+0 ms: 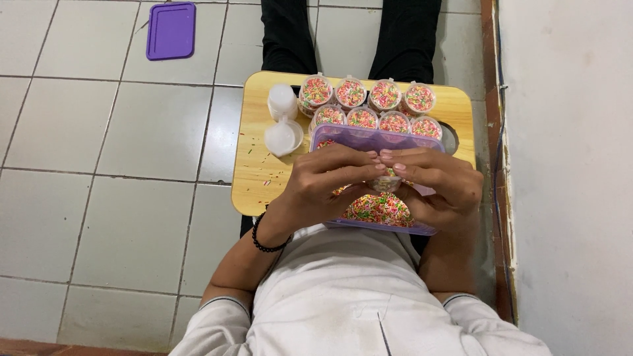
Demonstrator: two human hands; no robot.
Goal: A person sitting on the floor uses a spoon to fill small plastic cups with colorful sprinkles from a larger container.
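Both my hands meet over a purple plastic tub (369,139) of multicoloured sprinkles (379,209). My left hand (326,181) and my right hand (438,181) together grip a small clear cup (386,183) filled with sprinkles, fingertips touching above it. The cup is mostly hidden by my fingers. A black bead bracelet (264,238) circles my left wrist. The tub rests on a small wooden lap table (257,173).
Several small clear cups filled with sprinkles (369,105) stand in two rows at the table's far edge. Empty clear cups and lids (283,122) are stacked at the far left. A purple lid (171,30) lies on the tiled floor. A white wall (567,165) runs along the right.
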